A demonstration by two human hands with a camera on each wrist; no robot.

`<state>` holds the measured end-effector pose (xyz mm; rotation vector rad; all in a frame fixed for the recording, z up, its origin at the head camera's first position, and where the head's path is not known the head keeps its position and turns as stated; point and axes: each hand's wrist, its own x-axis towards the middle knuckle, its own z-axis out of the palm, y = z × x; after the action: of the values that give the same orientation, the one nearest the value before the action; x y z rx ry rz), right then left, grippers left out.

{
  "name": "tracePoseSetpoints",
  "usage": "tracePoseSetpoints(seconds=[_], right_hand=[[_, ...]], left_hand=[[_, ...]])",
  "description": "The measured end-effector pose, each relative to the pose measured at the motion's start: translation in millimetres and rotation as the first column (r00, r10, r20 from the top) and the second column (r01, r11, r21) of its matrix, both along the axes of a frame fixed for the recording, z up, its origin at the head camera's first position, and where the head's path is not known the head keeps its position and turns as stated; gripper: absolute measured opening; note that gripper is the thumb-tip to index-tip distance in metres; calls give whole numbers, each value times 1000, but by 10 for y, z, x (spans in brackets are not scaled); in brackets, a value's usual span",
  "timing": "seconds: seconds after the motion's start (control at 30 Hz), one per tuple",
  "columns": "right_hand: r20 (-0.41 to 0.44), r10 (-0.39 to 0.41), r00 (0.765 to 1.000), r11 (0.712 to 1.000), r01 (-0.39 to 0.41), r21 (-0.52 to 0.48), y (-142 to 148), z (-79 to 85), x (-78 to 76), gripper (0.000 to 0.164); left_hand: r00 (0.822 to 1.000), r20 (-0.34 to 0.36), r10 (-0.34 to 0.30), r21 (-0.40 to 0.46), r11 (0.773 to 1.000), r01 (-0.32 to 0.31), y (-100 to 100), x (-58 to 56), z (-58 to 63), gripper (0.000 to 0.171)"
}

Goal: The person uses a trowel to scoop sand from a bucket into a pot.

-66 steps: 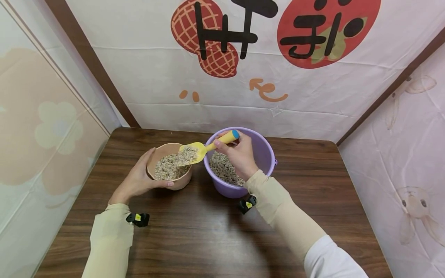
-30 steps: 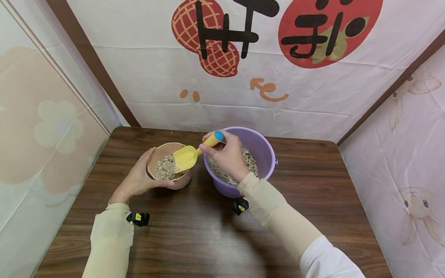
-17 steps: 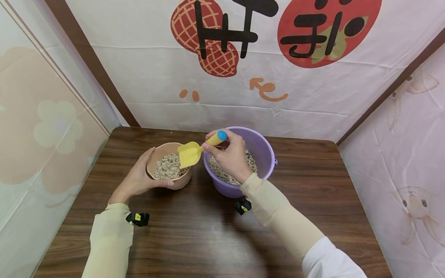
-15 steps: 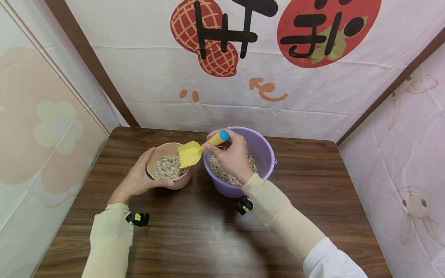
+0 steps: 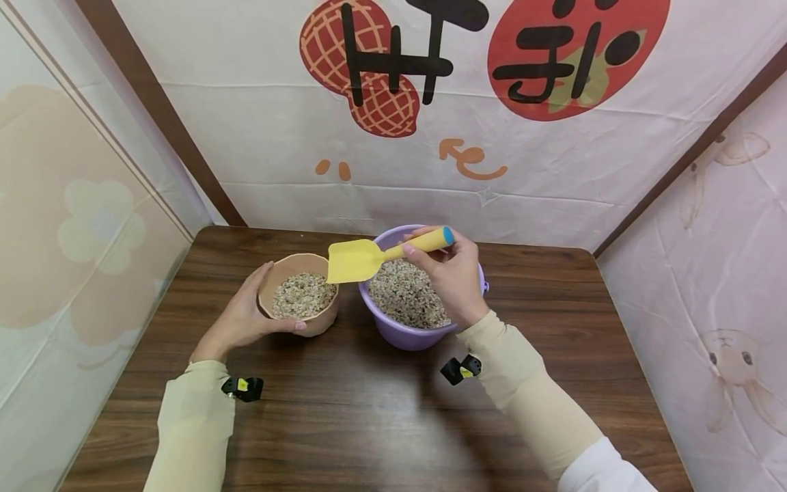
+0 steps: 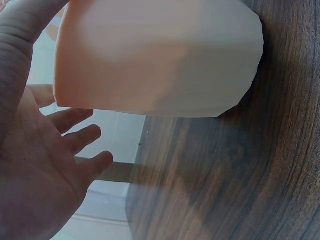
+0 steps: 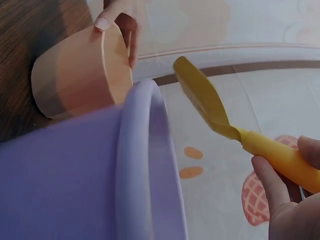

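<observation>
In the head view my right hand [image 5: 453,277] holds a yellow toy shovel [image 5: 355,261] by its blue-tipped handle. The bare blade hangs between the two containers, above the purple bucket's left rim. Coarse pale grain [image 5: 407,294] fills the lower part of the purple bucket [image 5: 408,338]. My left hand [image 5: 246,318] steadies a peach-coloured bowl [image 5: 322,324], thumb along the near rim and fingers round the far left side. More of the same grain [image 5: 302,295] lies in this bowl. The right wrist view shows the shovel [image 7: 207,100] raised over the bucket's rim.
The dark wooden table [image 5: 344,424] carries both containers, the bowl just left of the bucket. Behind it hangs a printed white cloth [image 5: 258,130], with further cloth walls [image 5: 725,287] at both sides. Black wrist cameras [image 5: 242,388] sit on both forearms.
The shovel held grain over the bowl, tipped it in, and is now bare. My right hand has drawn it up and right over the bucket. The left hand and bowl stay put.
</observation>
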<state>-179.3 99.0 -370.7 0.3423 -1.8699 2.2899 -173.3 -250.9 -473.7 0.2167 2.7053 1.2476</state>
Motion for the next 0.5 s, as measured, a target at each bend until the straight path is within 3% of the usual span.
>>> tracePoseSetpoints(seconds=[0.17, 0.3, 0.5], right_hand=[[21, 2, 1000, 994, 0, -113, 191, -15, 30, 30], [21, -44, 999, 990, 47, -130, 348, -47, 41, 33], [39, -113, 993, 981, 118, -155, 587, -98, 67, 20]], left_hand=[[1000, 3, 0, -3, 1000, 0, 2, -1, 5, 138], [1000, 3, 1, -3, 1000, -1, 7, 3, 10, 138], [1000, -1, -2, 4, 1000, 2, 5, 2, 5, 138]])
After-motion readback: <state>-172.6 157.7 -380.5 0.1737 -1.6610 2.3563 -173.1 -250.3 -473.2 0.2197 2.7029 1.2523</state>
